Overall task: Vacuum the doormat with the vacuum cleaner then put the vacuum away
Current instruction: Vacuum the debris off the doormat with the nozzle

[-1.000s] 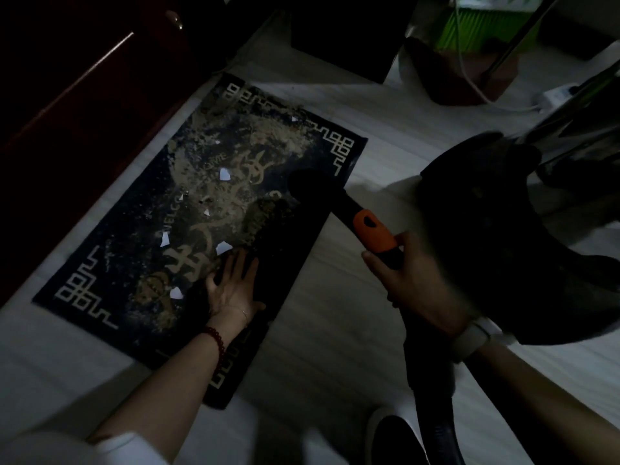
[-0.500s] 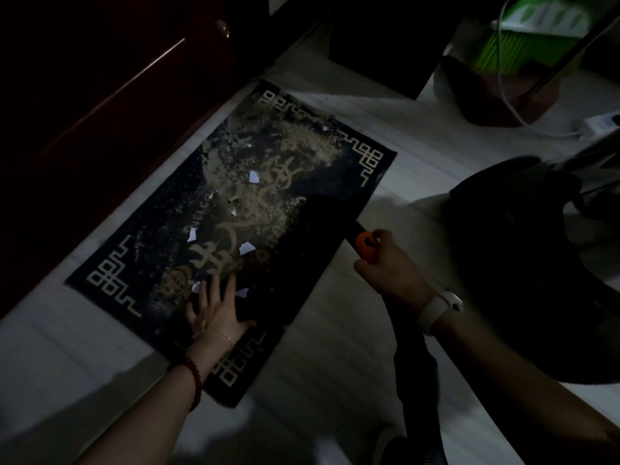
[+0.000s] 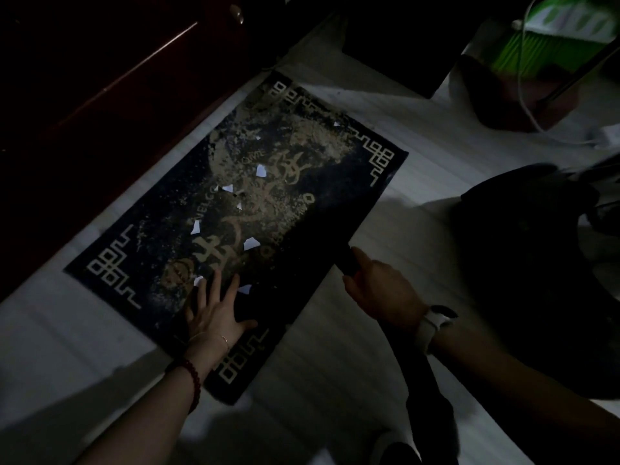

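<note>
Doormat (image 3: 235, 209) lies flat under the left hand (image 3: 214, 317), fingers spread, pinning its near edge; it looks thin, floppy, likely to ruck. Right hand (image 3: 382, 290) curls around the dark vacuum wand (image 3: 345, 260), probably light, best gripped there.

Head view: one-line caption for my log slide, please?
Left hand pressed flat on the littered doormat while the right hand grips the vacuum wand at its edge.

The vacuum (image 3: 349, 263) nozzle is lost in shadow on the doormat (image 3: 161, 229); the right hand (image 3: 382, 290) hides its handle
</note>
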